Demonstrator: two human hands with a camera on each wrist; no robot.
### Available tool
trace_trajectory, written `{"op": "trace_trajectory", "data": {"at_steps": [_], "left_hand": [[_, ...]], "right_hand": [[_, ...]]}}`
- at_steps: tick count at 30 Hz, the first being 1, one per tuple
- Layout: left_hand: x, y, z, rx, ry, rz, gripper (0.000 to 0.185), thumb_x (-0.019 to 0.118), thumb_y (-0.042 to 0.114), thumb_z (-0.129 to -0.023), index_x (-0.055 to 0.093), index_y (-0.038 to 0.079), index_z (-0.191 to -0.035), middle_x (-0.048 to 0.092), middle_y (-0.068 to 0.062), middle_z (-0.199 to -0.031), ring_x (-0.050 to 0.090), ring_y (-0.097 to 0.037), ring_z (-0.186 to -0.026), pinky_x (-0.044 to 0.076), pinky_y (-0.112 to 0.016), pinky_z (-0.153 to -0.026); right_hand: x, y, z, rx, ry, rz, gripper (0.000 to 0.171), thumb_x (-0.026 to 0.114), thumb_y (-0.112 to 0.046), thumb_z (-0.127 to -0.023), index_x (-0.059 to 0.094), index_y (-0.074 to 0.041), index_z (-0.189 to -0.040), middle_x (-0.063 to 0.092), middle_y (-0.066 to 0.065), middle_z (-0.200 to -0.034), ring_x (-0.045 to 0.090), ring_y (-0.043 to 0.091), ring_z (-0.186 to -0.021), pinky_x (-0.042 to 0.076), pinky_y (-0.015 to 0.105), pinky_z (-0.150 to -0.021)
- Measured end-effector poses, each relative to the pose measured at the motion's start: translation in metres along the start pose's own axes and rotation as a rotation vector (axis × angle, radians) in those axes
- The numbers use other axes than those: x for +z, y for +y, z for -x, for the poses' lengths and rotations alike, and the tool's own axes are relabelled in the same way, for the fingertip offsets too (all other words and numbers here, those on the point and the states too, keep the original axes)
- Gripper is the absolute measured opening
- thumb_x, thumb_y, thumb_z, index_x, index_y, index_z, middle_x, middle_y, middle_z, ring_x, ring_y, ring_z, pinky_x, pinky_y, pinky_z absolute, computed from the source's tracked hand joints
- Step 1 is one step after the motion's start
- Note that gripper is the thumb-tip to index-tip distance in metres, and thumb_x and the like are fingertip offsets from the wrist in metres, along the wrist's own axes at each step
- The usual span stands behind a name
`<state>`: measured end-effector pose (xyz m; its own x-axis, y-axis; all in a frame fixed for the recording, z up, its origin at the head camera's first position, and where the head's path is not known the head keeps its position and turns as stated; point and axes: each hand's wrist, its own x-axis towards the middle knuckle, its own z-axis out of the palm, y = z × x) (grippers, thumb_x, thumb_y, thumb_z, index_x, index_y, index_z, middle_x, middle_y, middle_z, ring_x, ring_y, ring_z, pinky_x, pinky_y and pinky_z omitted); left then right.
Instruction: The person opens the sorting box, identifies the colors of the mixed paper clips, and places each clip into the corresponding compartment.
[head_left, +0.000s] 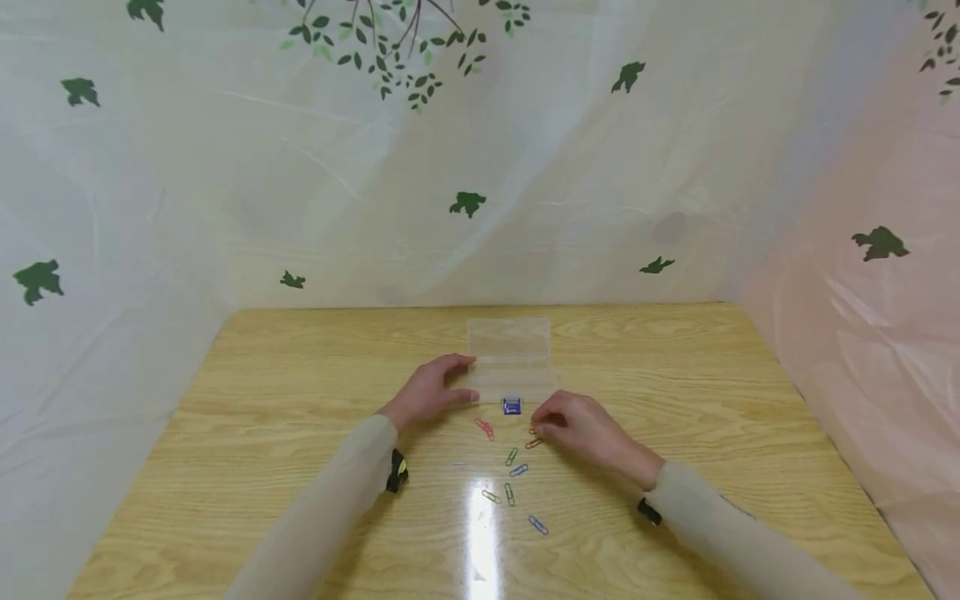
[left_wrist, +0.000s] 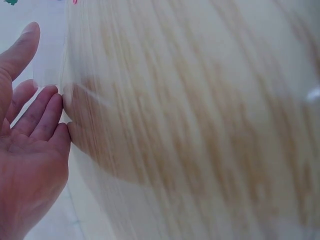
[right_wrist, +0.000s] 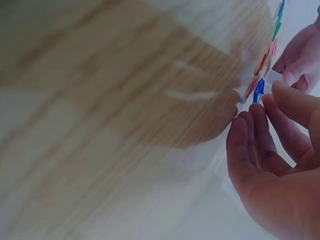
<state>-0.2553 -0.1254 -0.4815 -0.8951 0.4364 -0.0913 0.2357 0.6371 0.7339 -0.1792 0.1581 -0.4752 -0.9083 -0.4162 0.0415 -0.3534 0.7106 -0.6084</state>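
A clear plastic box (head_left: 513, 379) lies with its lid folded back at the far side. My left hand (head_left: 431, 387) holds its left side, fingertips by the hinge line and thumb at the near corner. Against the box's near edge is a small dark blue piece (head_left: 512, 407), its kind unclear. To the right of that, my right hand (head_left: 581, 425) bends down over two orange-red paperclips (head_left: 533, 443); thumb and index finger come together on the farther one. In the right wrist view, red clips (right_wrist: 254, 86) show right at the fingertips.
Pink paperclips (head_left: 485, 428) lie together left of the right hand. Nearer me are scattered green (head_left: 510, 494), blue (head_left: 538, 524) and yellow (head_left: 491, 497) paperclips on the wooden table (head_left: 285, 467). Printed cloth (head_left: 337, 217) hangs behind and at both sides.
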Motion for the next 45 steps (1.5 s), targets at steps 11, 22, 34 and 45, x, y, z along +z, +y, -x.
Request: {"op": "trace_trajectory", "data": {"at_steps": [11,22,34,45], "left_hand": [[0.002,0.000,0.000,-0.002,0.003,0.016,0.066,0.080,0.028,-0.093,0.053,0.014,-0.151,0.056,-0.009,-0.151,0.047,-0.028,-0.143,0.032,-0.045,-0.122],[0.004,-0.001,0.001,0.008,0.014,0.016,0.065,0.080,0.030,-0.093,0.053,0.015,-0.151,0.056,-0.008,-0.151,0.047,-0.029,-0.143,0.033,-0.046,-0.122],[0.004,-0.002,0.000,-0.004,0.018,0.011,0.066,0.080,0.030,-0.093,0.053,0.015,-0.151,0.055,-0.008,-0.151,0.046,-0.029,-0.144,0.032,-0.046,-0.122],[0.003,-0.001,0.000,0.004,0.017,0.011,0.066,0.080,0.029,-0.093,0.053,0.014,-0.151,0.055,-0.009,-0.151,0.046,-0.030,-0.143,0.032,-0.047,-0.122]], "right_hand": [[0.004,0.002,-0.004,-0.002,-0.030,0.075,0.009,0.079,-0.007,-0.091,0.078,-0.016,-0.095,0.067,-0.008,-0.090,0.061,0.007,-0.084,0.055,0.028,-0.076],[0.005,0.002,-0.006,0.036,-0.058,0.061,0.009,0.078,-0.005,-0.091,0.076,-0.014,-0.091,0.063,-0.007,-0.086,0.056,0.007,-0.078,0.051,0.025,-0.070],[0.003,0.001,-0.006,0.071,-0.111,0.007,0.012,0.072,-0.005,-0.096,0.071,-0.015,-0.090,0.063,-0.007,-0.085,0.056,0.011,-0.077,0.050,0.028,-0.069],[-0.006,-0.003,0.000,0.061,-0.031,-0.079,0.011,0.073,-0.005,-0.096,0.072,-0.015,-0.091,0.066,-0.008,-0.087,0.059,0.011,-0.079,0.054,0.027,-0.071]]}}
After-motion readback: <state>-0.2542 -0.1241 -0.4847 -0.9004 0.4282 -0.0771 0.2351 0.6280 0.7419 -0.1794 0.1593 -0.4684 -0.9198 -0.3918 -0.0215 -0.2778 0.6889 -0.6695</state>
